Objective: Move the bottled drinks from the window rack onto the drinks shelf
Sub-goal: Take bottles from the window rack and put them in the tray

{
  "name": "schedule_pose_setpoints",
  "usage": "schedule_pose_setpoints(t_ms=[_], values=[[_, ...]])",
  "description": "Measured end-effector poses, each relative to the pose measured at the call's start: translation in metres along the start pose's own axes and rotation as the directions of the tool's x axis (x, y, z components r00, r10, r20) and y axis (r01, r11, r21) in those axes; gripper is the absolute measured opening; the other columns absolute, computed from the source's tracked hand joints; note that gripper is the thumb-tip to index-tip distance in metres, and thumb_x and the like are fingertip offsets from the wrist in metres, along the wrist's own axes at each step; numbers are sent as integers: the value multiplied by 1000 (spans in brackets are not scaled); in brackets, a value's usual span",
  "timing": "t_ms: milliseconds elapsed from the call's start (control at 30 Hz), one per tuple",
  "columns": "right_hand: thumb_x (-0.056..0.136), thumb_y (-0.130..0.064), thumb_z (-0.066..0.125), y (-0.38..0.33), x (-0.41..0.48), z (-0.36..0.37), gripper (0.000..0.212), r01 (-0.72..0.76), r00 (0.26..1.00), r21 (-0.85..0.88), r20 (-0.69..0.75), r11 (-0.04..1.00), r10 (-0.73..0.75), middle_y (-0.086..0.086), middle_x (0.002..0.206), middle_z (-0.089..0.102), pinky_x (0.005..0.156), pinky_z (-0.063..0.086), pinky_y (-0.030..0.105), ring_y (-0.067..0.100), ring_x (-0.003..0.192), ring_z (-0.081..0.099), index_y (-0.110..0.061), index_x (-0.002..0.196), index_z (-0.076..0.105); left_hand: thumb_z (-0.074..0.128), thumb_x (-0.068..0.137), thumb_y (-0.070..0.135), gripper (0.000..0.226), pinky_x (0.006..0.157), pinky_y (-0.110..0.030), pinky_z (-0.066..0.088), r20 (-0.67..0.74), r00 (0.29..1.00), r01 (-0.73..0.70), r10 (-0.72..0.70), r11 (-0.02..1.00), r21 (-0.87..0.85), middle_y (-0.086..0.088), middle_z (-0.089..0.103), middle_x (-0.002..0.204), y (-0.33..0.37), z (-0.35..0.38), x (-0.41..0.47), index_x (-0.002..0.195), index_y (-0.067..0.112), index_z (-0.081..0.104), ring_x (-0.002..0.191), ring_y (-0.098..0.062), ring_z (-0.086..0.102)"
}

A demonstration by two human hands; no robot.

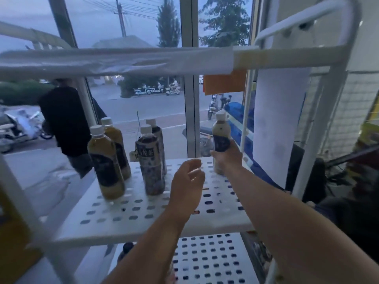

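The right hand is wrapped around a pale bottle at its dark label, at the far right edge of the rack shelf; whether its base touches the shelf is unclear. The bottle is smooth clear plastic with a white ribbed cap. The left hand hovers over the shelf, fingers loosely curled, holding nothing. Four more capped bottles stand to the left: two yellowish bottles, two dark bottles. The shelf is white, flat, punched with oval holes, framed by round white tubes. The window is behind.
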State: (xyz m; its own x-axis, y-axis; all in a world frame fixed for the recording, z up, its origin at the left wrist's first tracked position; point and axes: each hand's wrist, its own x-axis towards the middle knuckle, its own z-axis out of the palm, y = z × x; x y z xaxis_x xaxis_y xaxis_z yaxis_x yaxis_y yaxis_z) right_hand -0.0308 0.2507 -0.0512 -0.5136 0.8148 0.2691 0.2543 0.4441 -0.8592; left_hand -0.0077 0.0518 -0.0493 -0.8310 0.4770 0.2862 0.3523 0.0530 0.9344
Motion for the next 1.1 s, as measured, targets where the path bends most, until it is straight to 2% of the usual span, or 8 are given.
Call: schedule_pose_setpoints(t_ms=[67, 167, 400, 500, 633, 800, 900, 1100], values=[[73, -30, 81, -1, -19, -7, 43, 82, 996, 37, -31, 996, -81, 1, 94, 67, 74, 50, 33, 27, 91, 67, -18, 107, 59, 58, 94, 17, 28, 75, -14, 49, -9, 1000, 0, 0, 1000, -17, 27, 60, 107, 3, -2, 0, 111, 38, 57, 95, 16, 57], [65, -43, 82, -5, -63, -28, 54, 116, 992, 92, -49, 989, -112, -2, 98, 68, 79, 55, 36, 20, 88, 66, -23, 109, 57, 62, 93, 18, 26, 73, -18, 48, 13, 1000, 15, -14, 997, -81, 18, 63, 110, 15, -6, -5, 111, 35, 57, 99, 5, 59], [54, -54, 70, -8, -196, -108, 49, 134, 981, 71, -149, 988, -123, -8, 83, 70, 63, 55, 33, 12, 76, 68, -27, 94, 58, 74, 84, 21, 38, 70, -15, 51, 288, 949, -30, 125, 950, -311, 2, 67, 116, 49, 8, -82, 118, 22, 59, 91, -2, 66], [56, -58, 63, 4, -255, -144, 41, 81, 954, -54, -285, 995, -93, -9, 77, 67, 58, 50, 30, 15, 73, 66, -31, 86, 51, 76, 82, 16, 29, 75, -23, 54, 342, 925, -44, 164, 942, -333, 6, 69, 103, 53, 29, -127, 104, 28, 60, 86, 1, 68], [58, -53, 68, 44, -328, -197, 44, -77, 916, -48, -399, 996, 51, -8, 82, 70, 66, 58, 40, 17, 76, 68, -28, 93, 59, 74, 84, 20, 29, 73, -22, 54, 500, 851, 16, 162, 943, -333, 4, 69, 102, 52, 77, -196, 108, 25, 59, 90, -3, 66], [62, -51, 66, 116, -410, -261, 41, -298, 780, -28, -584, 954, 226, -8, 82, 68, 64, 54, 35, 16, 75, 66, -28, 94, 59, 72, 86, 28, 37, 76, -19, 55, 725, 672, 105, 154, 948, -299, 4, 69, 107, 38, 147, -299, 120, 20, 59, 99, -9, 66], [61, -60, 61, 167, -450, -286, 39, -475, 692, 44, -599, 879, 404, -13, 79, 66, 60, 51, 31, 10, 70, 64, -33, 89, 57, 69, 87, 28, 38, 74, -15, 51, 792, 601, 167, 104, 953, -253, 13, 64, 110, 20, 176, -356, 122, 26, 55, 100, -1, 62], [64, -56, 73, 278, -494, -304, 40, -819, 409, 195, -461, 539, 788, -10, 70, 62, 49, 37, 19, 7, 59, 58, -25, 87, 64, 64, 90, 20, 33, 62, -9, 46, 872, 483, 253, -84, 966, -47, 14, 61, 106, -30, 217, -421, 120, 29, 54, 93, 4, 61]])
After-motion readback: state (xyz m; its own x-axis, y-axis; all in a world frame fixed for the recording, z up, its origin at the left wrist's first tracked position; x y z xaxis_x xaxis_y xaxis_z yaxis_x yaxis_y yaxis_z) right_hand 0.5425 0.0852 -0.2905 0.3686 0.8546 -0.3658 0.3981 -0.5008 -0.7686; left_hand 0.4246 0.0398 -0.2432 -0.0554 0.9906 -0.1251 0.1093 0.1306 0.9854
